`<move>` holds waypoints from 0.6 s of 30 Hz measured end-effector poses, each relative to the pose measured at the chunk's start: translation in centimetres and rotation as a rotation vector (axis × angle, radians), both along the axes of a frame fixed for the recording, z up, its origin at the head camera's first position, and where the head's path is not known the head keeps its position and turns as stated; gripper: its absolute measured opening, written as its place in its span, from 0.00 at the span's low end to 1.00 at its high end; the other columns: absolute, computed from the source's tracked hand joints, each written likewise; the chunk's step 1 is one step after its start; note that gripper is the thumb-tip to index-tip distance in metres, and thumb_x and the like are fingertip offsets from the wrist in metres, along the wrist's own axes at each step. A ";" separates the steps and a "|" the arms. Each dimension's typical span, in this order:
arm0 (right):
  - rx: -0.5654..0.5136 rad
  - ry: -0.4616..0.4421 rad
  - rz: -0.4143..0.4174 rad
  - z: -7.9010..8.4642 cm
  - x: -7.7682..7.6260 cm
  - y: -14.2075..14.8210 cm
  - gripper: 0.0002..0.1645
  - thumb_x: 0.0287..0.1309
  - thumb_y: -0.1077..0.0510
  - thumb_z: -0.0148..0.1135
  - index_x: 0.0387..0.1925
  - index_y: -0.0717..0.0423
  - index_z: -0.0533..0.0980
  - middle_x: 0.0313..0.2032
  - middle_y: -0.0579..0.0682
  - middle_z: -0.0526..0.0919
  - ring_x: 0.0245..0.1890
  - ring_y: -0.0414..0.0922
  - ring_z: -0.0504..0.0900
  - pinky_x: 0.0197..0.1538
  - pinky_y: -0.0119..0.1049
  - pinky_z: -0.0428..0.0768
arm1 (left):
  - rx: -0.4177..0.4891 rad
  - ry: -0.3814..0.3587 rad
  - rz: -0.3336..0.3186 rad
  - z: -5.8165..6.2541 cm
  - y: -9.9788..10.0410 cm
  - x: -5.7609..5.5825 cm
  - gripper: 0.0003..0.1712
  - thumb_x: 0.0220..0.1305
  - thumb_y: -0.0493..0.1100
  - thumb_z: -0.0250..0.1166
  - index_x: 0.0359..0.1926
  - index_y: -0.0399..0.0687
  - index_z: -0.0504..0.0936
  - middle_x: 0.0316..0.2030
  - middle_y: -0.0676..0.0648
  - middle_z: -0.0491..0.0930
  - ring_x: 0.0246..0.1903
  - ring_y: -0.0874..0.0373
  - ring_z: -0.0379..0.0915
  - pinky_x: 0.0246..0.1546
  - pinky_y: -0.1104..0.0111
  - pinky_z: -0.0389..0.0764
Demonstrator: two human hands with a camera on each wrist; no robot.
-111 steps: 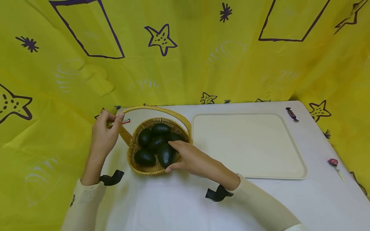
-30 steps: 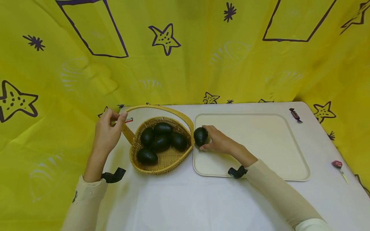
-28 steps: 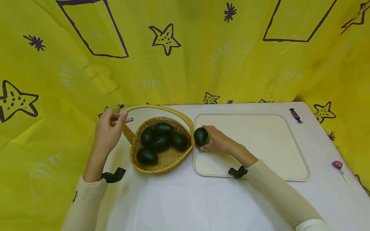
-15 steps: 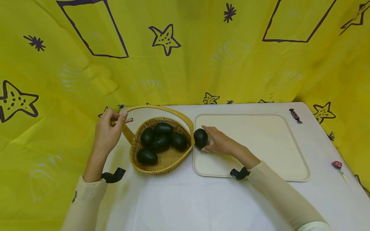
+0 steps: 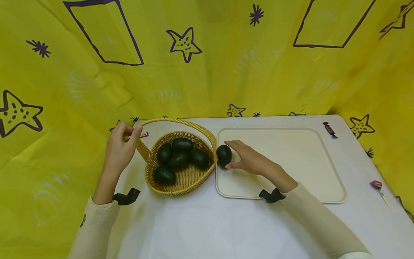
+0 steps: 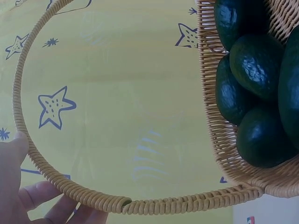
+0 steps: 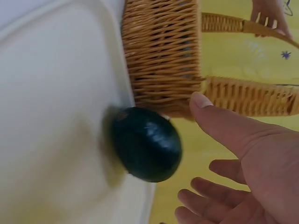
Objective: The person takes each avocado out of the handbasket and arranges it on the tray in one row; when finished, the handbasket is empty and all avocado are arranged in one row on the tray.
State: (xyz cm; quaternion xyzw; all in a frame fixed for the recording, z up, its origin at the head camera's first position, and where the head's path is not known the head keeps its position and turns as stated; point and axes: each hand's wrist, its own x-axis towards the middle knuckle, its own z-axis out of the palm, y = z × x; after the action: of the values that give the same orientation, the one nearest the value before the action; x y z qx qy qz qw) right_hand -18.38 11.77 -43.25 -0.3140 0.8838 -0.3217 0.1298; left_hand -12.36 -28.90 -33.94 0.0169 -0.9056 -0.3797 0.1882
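Nearby, print on a small red-and-white label beside the basket was too small to read. The left hand, raised, gripped the basket's handle; the right hand, thumb and fingers spread apart and holding nothing, hung over the tray beside an avocado at the tray's left edge. Five more avocados lay in the basket.

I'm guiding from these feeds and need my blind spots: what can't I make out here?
Head view: basket floor beneath the avocados, hidden by them.
Head view: part of the near rim of the tray, hidden by the right sleeve.
Head view: small red-and-white item, too small to identify.
Left wrist view: rightmost avocado, cut off by the right edge.
Left wrist view: left hand, cut off by left and bottom edges.
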 end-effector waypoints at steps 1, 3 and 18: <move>0.001 0.002 0.002 0.4 0.2 -0.1 0.53 0.63 0.50 0.77 0.79 0.63 0.60 0.76 0.63 0.66 0.77 0.61 0.64 0.77 0.59 0.64 | 0.002 0.002 -0.002 0.0 0.0 0.0 0.25 0.80 0.58 0.59 0.41 0.37 0.73 0.49 0.38 0.78 0.56 0.43 0.78 0.55 0.54 0.77; 0.001 0.000 0.007 1.3 0.7 -0.3 0.51 0.63 0.49 0.77 0.78 0.62 0.62 0.75 0.61 0.68 0.76 0.60 0.66 0.76 0.58 0.64 | 0.006 0.002 -0.006 0.0 0.0 0.0 0.25 0.80 0.58 0.59 0.42 0.37 0.73 0.50 0.37 0.78 0.57 0.41 0.77 0.57 0.49 0.78; 0.160 0.050 0.088 5.6 3.8 -2.0 0.30 0.69 0.53 0.71 0.64 0.67 0.77 0.62 0.61 0.83 0.64 0.58 0.81 0.67 0.53 0.77 | 0.014 0.000 -0.026 0.1 -0.1 0.0 0.25 0.80 0.58 0.58 0.41 0.37 0.73 0.51 0.35 0.77 0.57 0.39 0.76 0.58 0.41 0.77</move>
State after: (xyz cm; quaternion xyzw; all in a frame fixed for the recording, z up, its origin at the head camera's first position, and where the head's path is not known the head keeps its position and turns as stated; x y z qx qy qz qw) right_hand -14.62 9.81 -37.68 -0.3491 0.8950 -0.2360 0.1463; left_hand -12.36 -28.97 -33.89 0.0062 -0.9030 -0.3885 0.1832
